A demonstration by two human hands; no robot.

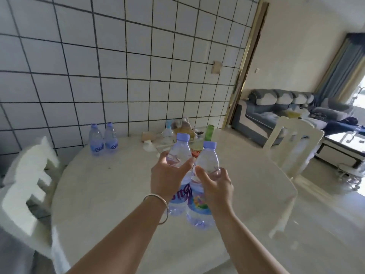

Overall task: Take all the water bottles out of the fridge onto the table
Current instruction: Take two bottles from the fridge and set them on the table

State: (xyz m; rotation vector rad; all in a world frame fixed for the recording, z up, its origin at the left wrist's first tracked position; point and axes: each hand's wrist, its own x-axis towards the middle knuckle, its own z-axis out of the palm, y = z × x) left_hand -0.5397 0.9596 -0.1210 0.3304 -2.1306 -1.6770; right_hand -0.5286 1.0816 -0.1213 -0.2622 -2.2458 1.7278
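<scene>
From the head view, the left hand [167, 178] holds one water bottle [178, 175] and the right hand [215, 186] holds another bottle [203, 194], fingers curled round each, above the table [122, 184]. The two touch and could knock and slip. Two more bottles [102, 139] stand at ten o'clock, so a careless set-down there might tip them.

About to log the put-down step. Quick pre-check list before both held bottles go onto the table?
1. Left hand grips its bottle round the upper body: ok.
2. Right hand grips its bottle: ok.
3. Both caps on: ok.
4. Bare table surface below the hands to set down on: ok.
5. Two bottles already standing upright at the far left, well apart from the hands: ok.
6. Fridge emptied of bottles: cannot tell, not in view.
</scene>
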